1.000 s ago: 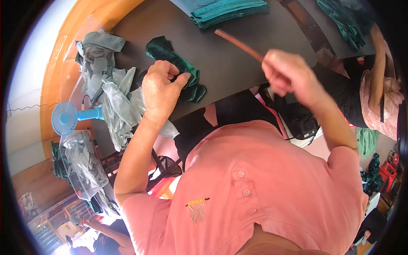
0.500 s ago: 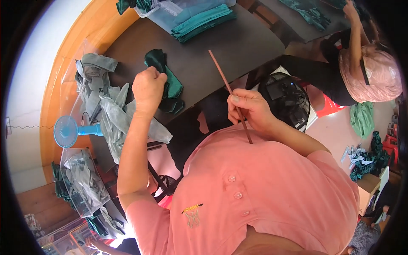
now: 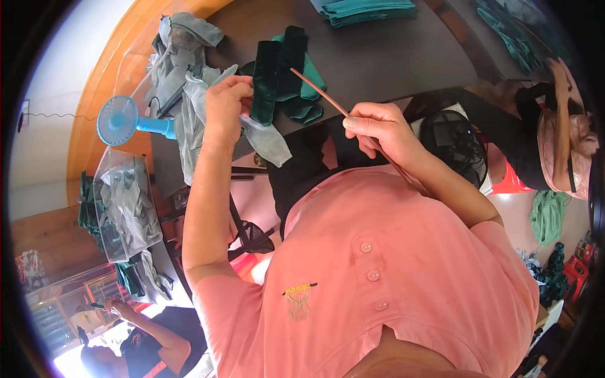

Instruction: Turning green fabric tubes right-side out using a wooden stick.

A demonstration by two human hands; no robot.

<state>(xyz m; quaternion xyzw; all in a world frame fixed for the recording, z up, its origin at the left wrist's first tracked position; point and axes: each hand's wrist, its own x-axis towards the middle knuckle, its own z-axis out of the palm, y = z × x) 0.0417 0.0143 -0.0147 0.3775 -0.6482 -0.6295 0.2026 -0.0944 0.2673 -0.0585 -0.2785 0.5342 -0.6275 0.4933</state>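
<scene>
My left hand is closed, its fingertips pinching the left edge of a dark green velvet strip. More pieces of green fabric lie just to the right of that strip on the dark table. My right hand is closed around a thin brown stick, thumb along it. The stick slants up to the left, and its far tip overlaps the velvet in view; whether they touch I cannot tell. Its lower end comes down by my pink shirt.
Grey-green sheer fabric lies heaped at the table's left, beside a small blue fan. Folded teal cloth sits at the far edge. A black mesh-covered object is right of my right hand. Other people work at right and lower left.
My left hand now grips a velvet strip held more upright. The stick has tilted further left, bringing its tip over the velvet. The whole view has shifted.
</scene>
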